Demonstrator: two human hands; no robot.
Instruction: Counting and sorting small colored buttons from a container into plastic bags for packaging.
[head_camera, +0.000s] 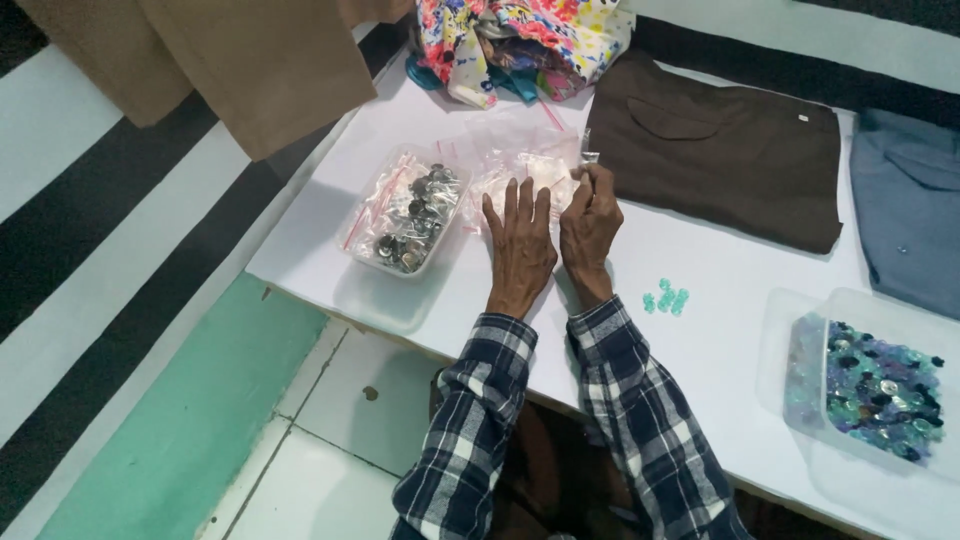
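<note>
Your left hand lies open on the plastic bags mid-bench; your right hand pinches one bag's edge.

White worktop, on which are laid: a clear tub of metal buttons, small clear bags, brown folded cloth, blue-grey cloth, loose teal buttons, a tub of coloured buttons, and floral fabric.

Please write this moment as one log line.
left hand: flat on clear bags | right hand: pinching bag edge | tub of metal buttons left | teal buttons right
</note>
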